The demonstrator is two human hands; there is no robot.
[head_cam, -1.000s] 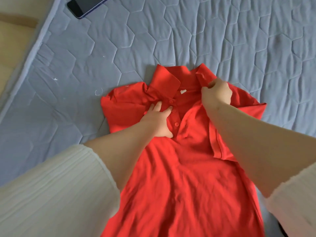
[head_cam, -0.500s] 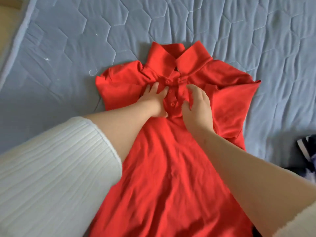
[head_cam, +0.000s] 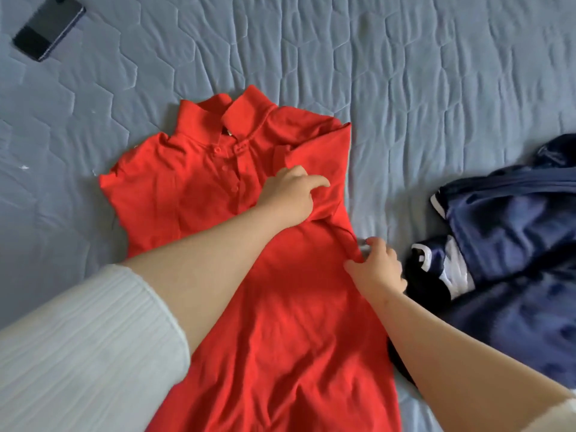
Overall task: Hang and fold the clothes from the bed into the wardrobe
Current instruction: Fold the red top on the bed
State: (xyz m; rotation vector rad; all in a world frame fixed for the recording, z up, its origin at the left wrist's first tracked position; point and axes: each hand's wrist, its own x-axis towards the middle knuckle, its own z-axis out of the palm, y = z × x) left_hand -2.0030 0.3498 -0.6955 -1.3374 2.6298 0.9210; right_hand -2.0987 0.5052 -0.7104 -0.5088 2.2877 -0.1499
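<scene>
A red polo shirt (head_cam: 280, 307) lies front up on the blue quilted bed (head_cam: 405, 73), collar away from me. Its right sleeve is folded in over the chest. My left hand (head_cam: 290, 194) reaches across the shirt and rests on that folded sleeve, index finger stretched out to the right. My right hand (head_cam: 377, 266) pinches the shirt's right side edge just below the sleeve, thumb on top of the fabric.
A heap of navy clothes with white trim (head_cam: 505, 260) lies to the right of the shirt, close to my right hand. A dark phone (head_cam: 48, 28) lies at the far left of the bed.
Both hands have left the button placket. My left hand crossed to the folded right sleeve, and my right hand dropped to the shirt's right side edge. The view swung right, showing the navy clothes.
</scene>
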